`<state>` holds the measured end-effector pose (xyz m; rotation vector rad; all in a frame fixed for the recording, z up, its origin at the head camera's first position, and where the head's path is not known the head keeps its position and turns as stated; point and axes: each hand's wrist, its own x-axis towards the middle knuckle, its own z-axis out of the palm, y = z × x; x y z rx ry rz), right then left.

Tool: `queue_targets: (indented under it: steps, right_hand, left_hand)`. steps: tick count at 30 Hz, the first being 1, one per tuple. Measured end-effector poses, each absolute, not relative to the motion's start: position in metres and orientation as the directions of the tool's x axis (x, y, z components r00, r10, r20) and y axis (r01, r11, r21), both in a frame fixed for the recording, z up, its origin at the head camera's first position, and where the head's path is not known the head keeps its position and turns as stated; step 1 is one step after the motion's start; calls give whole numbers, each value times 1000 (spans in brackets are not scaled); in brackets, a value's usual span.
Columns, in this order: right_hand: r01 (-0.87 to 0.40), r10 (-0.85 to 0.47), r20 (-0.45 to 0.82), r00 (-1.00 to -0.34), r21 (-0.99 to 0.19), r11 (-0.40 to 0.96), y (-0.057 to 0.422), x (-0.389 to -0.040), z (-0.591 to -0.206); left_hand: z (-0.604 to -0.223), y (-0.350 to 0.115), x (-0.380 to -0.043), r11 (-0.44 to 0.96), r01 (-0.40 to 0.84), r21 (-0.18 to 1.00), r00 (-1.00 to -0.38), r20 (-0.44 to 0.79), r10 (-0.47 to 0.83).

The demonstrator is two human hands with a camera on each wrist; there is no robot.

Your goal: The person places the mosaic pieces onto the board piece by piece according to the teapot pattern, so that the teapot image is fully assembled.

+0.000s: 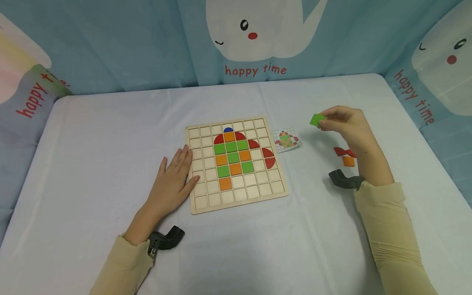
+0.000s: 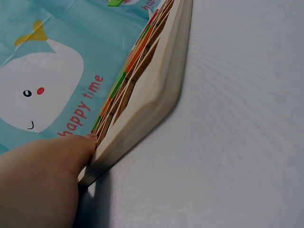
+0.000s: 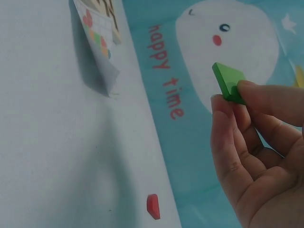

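Note:
A wooden grid board (image 1: pixel 203 200) lies on the table, some of its cells filled with green and orange square tiles, red quarter-round pieces and one blue half-round piece (image 1: pixel 228 130). My left hand (image 1: pixel 170 184) rests at the board's left side, fingers fairly straight, the thumb over its edge. Between thumb and fingers, my right hand (image 1: pixel 344 123) pinches a green square tile (image 3: pixel 230 81), raised above the table right of the board. Under the right forearm lie an orange square tile (image 1: pixel 348 161) and red pieces (image 1: pixel 339 151), partly hidden by the wrist.
A small printed pattern card (image 1: pixel 286 140) lies against the board's right edge, one edge lifted in the right wrist view. Black wrist cameras (image 1: pixel 166 237) sit on both wrists. Behind the white tablecloth (image 1: pixel 110 135) hangs a blue curtain (image 1: pixel 140 45) with whale prints.

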<state>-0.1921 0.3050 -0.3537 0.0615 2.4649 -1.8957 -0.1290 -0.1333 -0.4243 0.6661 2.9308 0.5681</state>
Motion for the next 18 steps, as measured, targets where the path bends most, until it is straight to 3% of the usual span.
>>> queue_targets:
  steps: [18]
  right_hand:
    - [19,-127,-70,-989,-931,364,268,-187,-359]
  left_hand:
    - [-424,-134,-130,832,409,376,-898,6,439]
